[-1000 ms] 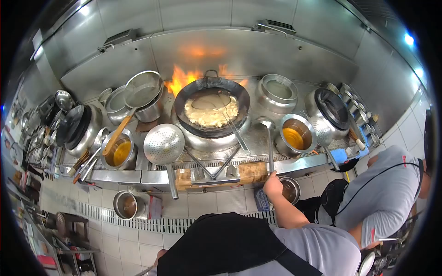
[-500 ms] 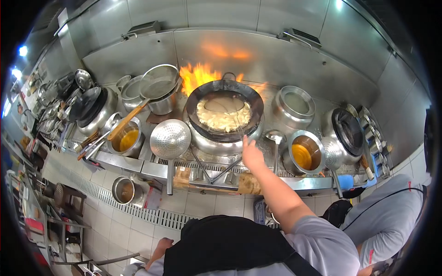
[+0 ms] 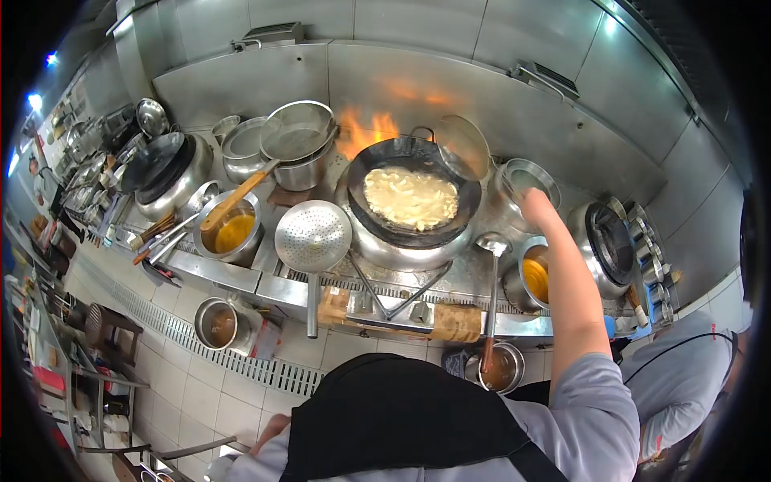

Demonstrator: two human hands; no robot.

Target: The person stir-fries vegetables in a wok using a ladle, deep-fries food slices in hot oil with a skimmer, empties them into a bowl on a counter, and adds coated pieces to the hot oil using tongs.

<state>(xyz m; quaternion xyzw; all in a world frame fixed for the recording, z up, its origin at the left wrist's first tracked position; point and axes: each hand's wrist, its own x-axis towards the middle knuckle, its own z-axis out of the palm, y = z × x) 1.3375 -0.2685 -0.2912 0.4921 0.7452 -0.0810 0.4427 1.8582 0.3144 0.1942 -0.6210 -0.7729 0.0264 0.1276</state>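
Observation:
My right hand [image 3: 536,206] is closed round the handle of a round wire strainer [image 3: 463,148], which is tilted above the right rim of the black wok [image 3: 362,210]. Pale pieces of food [image 3: 411,198] float in bubbling liquid in the wok, and flames rise behind its left side. A ladle [image 3: 491,245] lies right of the wok, its handle reaching past the stove's front edge. My left hand [image 3: 275,424] hangs low by my side, partly hidden by my sleeve; its fingers cannot be made out.
A perforated scoop [image 3: 313,238] lies left of the wok. Pots of orange liquid [image 3: 234,231] stand on both sides. A wooden-handled sieve [image 3: 297,131] rests on a pot behind. Another person [image 3: 683,377] is at the right. A bucket [image 3: 217,323] stands low on the left.
My right hand has gone from the ladle to the strainer and moved it up and right, out of the wok. The view has turned, shifting the stove rightward.

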